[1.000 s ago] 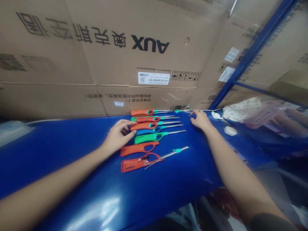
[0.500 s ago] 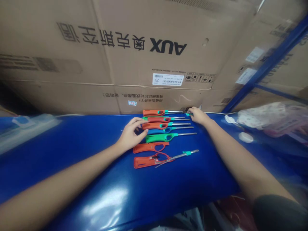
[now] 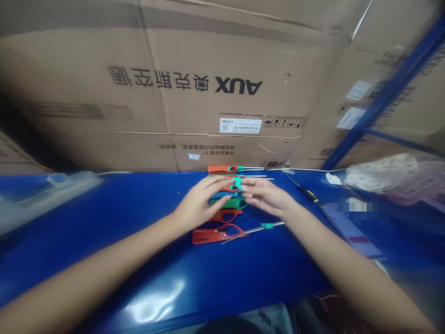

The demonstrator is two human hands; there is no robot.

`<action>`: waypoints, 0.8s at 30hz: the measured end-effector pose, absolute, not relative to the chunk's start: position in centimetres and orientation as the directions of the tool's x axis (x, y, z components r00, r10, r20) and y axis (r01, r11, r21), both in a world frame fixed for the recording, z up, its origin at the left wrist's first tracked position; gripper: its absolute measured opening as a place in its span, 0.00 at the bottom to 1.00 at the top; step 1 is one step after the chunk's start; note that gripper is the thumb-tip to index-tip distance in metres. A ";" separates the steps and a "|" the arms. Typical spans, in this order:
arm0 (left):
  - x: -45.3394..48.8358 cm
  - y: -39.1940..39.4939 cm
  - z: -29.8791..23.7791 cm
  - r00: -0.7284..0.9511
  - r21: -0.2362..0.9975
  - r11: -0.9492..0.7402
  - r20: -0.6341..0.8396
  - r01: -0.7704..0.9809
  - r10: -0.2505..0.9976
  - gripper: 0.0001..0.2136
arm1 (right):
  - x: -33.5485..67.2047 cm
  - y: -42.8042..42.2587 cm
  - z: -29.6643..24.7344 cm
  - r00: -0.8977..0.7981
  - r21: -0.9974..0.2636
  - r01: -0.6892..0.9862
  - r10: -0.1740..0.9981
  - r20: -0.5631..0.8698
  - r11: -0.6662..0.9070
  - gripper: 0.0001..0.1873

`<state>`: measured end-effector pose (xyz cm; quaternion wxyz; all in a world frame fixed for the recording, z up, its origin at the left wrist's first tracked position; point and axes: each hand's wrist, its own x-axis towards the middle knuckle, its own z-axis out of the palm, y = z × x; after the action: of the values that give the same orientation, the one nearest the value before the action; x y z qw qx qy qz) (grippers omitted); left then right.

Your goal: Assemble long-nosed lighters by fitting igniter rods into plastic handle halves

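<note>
My right hand point(image 3: 266, 197) pinches a small teal plastic piece point(image 3: 238, 183), which looks like a lighter trigger, above a row of long-necked gas lighters. Beside it my left hand point(image 3: 196, 199) is open, thumb apart, its fingertips close to the teal piece; whether they touch it I cannot tell. At the back of the row lies an orange lighter point(image 3: 219, 170). A green lighter point(image 3: 231, 203) is partly hidden under the hands. Nearer me are a loose orange shell half point(image 3: 222, 216) and an opened orange lighter body point(image 3: 205, 235) with its metal tube point(image 3: 255, 229) and teal collar point(image 3: 267, 226).
A big cardboard box point(image 3: 167, 116) stands behind the blue table point(image 3: 139, 264). To the right lie a screwdriver point(image 3: 308, 193), a purple flat box point(image 3: 347, 229) and plastic bags point(image 3: 385, 174). Clear plastic point(image 3: 69, 190) lies on the left. A blue metal post point(image 3: 382, 93) rises at right.
My right hand has come from the table's back edge to the middle, bringing the teal piece over the lighters. My left hand has lifted off the lighters towards it. The view has shifted slightly.
</note>
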<state>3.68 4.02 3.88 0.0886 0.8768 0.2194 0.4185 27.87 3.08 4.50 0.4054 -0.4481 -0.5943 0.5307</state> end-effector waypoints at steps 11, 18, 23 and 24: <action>2.9 -1.2 2.6 0.612 0.418 -0.816 0.541 0.400 0.577 0.12 | 23.6 -1.1 3.2 -0.462 -0.921 -0.174 0.855 -0.236 -0.348 0.05; 2.4 -2.5 1.9 0.562 0.511 -0.739 0.486 0.439 0.669 0.13 | 23.3 -1.4 2.5 -0.531 -0.852 -0.257 0.803 -0.269 -0.456 0.08; 1.9 -2.6 1.8 0.556 0.523 -0.737 0.491 0.428 0.671 0.16 | 23.7 -1.8 2.4 -0.539 -0.897 -0.175 0.802 -0.258 -0.406 0.17; 1.8 -2.6 1.7 0.547 0.527 -0.738 0.502 0.421 0.670 0.16 | 23.7 -1.9 2.5 -0.534 -0.925 -0.127 0.810 -0.241 -0.359 0.21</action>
<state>1.82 -2.59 1.69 0.1754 0.8619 0.3163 0.3554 23.75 -1.94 2.49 0.3168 -0.3642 -0.4691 0.7395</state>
